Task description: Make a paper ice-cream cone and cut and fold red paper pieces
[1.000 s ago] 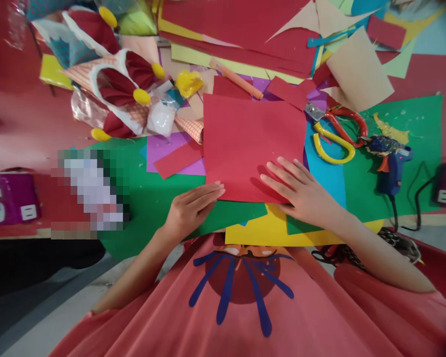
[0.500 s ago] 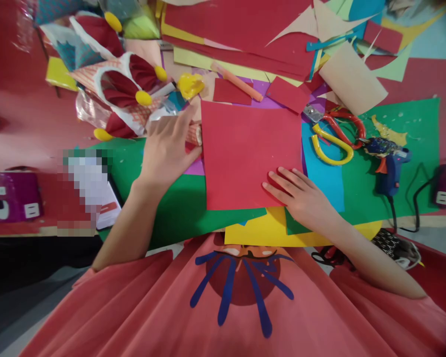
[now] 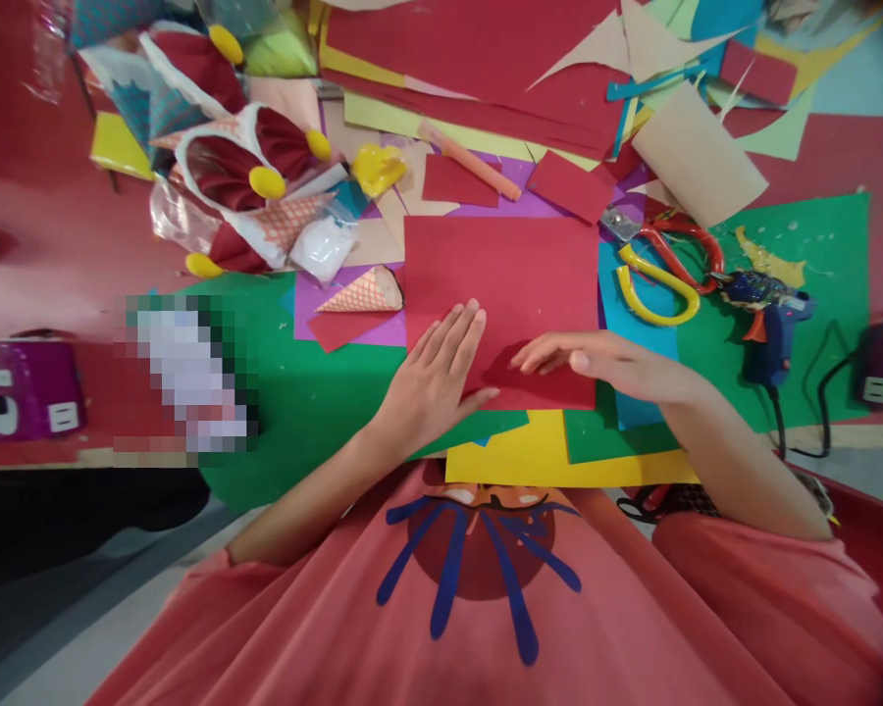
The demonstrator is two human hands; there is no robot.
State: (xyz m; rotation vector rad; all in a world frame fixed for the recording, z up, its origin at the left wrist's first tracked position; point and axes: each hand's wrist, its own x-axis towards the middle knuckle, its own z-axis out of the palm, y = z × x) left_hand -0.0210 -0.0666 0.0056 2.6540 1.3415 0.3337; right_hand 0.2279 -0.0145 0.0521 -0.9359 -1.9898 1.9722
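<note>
A red sheet of paper (image 3: 500, 275) lies flat in front of me. My left hand (image 3: 434, 378) rests open on its lower left part, fingers straight and side by side. Over the sheet's lower right part is my right hand (image 3: 596, 363), turned on its side with fingers extended and the palm edge toward the paper; it holds nothing. Left of the sheet, a small checked paper cone (image 3: 364, 292) lies on purple paper (image 3: 309, 294) with a red scrap under it.
Scissors (image 3: 662, 265) with red and yellow handles lie right of the sheet, beside a blue glue gun (image 3: 776, 338). Paper scraps (image 3: 478, 59) cover the far side. Several decorated cones (image 3: 228, 167) stand at the upper left. A blurred phone-like object (image 3: 191, 373) lies left.
My left hand has moved right and down onto the red sheet, uncovering the checked cone. My right hand has turned onto its side. The sheet has shifted slightly.
</note>
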